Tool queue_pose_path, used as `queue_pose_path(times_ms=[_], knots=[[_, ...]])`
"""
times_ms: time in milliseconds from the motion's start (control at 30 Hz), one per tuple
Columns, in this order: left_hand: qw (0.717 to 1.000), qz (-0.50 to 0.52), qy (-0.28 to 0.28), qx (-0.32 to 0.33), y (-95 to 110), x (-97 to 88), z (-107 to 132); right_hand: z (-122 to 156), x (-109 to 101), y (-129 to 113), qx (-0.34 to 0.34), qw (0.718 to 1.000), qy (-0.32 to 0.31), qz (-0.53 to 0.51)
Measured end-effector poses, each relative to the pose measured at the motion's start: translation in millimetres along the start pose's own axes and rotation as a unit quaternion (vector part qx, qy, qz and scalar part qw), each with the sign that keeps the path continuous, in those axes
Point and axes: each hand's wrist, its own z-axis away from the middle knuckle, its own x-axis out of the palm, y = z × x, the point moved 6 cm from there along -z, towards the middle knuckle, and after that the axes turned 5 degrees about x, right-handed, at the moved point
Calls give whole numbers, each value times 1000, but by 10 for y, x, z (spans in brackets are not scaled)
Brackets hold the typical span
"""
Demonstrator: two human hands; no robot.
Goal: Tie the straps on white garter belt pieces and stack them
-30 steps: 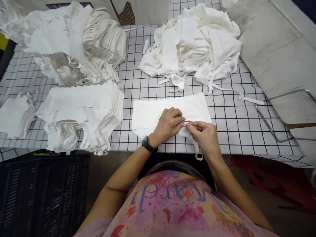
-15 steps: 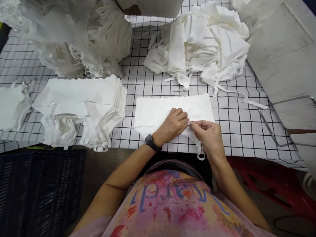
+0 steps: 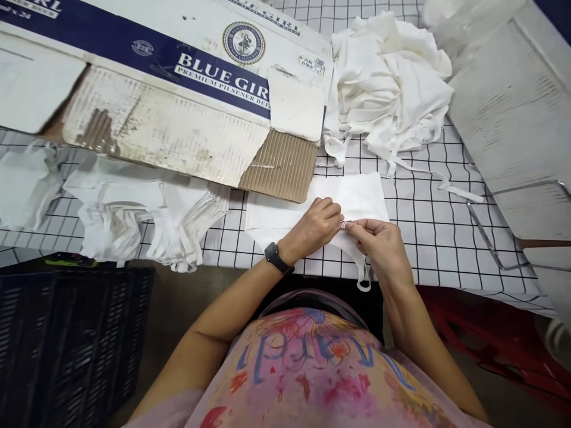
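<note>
A flat white garment (image 3: 366, 193) lies on the checked tablecloth (image 3: 428, 232) at the near edge. My left hand (image 3: 314, 226), a black watch on its wrist, rests on the garment with fingers pinched together. My right hand (image 3: 379, 244) pinches a small clasp and thin white strap (image 3: 363, 270) that meets the left fingertips; the strap's loop hangs over the table edge. A neat stack of folded white garments (image 3: 147, 217) sits to the left. A loose heap of white garments (image 3: 388, 77) lies at the back right.
A large Blue Girl beer cardboard box (image 3: 178, 101) fills the upper left, covering the far pile and overhanging the stack. A grey board (image 3: 504, 101) and a wire frame (image 3: 491, 238) stand at right. A dark crate (image 3: 66, 339) sits below left, a red stool (image 3: 499, 339) below right.
A cardboard box has come in from the top left and now covers the far pile and part of the flat garment. Both hands stay pinched at the clasp, barely moved.
</note>
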Motion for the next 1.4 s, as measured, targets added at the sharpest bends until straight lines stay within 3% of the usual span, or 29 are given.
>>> queue_pose_path(times_ms=[600, 767, 1033, 1300, 1400], knots=[[1000, 19, -12, -2, 12, -5, 4, -13, 12, -57, -13, 1000, 13, 18], [999, 25, -25, -10, 5, 6, -1, 28, 17, -62, -6, 999, 49, -13], [1000, 16, -14, 0, 16, 5, 8, 61, 28, -23, -58, 991, 117, -14], [1000, -7, -11, 5, 56, -26, -1, 122, 53, 22, -55, 986, 149, -55], [1000, -26, -5, 15, 65, -24, 2, 158, 46, 22, -56, 989, 125, -48]])
